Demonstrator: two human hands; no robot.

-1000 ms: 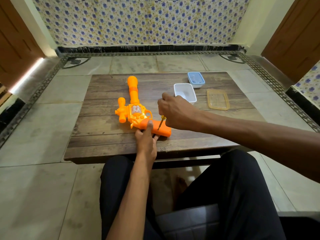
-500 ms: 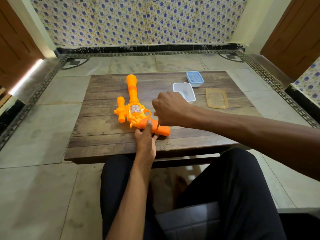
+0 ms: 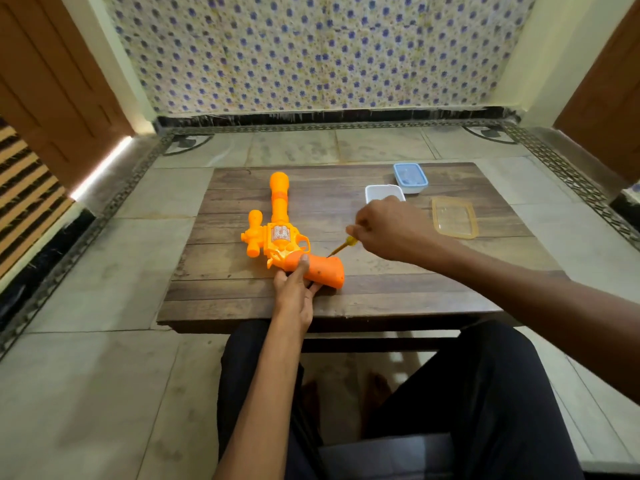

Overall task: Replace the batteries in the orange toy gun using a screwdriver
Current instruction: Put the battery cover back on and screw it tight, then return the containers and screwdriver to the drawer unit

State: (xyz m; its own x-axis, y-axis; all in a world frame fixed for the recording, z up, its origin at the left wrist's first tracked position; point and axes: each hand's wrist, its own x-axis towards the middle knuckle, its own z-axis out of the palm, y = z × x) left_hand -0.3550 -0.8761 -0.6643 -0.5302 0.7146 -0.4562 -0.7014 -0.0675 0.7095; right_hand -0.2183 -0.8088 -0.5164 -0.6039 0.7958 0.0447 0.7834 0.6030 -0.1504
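The orange toy gun [image 3: 281, 233] lies flat on the low wooden table [image 3: 381, 292], barrel pointing away from me, grip toward the front right. My left hand [image 3: 294, 289] holds the grip, thumb on top of it and fingers at its near side. My right hand [image 3: 391, 230] hovers to the right of the gun and grips a small yellow-handled screwdriver [image 3: 341, 245]. The tool slants down and left, its tip in the air just above the grip.
A white open box [image 3: 384, 192], a blue-lidded box [image 3: 410, 177] and a clear amber lid [image 3: 454, 218] sit at the table's back right. My legs in dark trousers are under the near edge. Tiled floor surrounds the table.
My right hand has lifted the screwdriver off the gun's grip and drawn back to the right. My left hand stays on the grip.
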